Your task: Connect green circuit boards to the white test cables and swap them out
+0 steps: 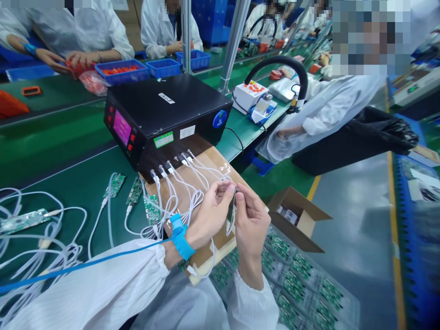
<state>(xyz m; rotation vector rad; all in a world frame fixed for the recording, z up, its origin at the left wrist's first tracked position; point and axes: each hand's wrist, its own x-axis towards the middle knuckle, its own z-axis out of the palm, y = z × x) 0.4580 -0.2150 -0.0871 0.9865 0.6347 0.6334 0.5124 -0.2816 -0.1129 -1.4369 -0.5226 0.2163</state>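
My left hand, with a blue wrist strap, pinches a small green circuit board. The board is seen nearly edge-on and mostly covered by fingers. Facing it, my right hand grips the same board between thumb and fingers. A white cable hangs just below the fingertips; where it joins is hidden. Behind my hands stands a black test box with a pink screen. Several white cables plug into its front. Left of my wrist, a green circuit board lies with a cable attached.
More boards, such as one cabled board, and tangled white cables lie on the green table at left. Trays of boards sit low at right, beside an open carton. Co-workers sit across the bench; a person's sleeve reaches in at right.
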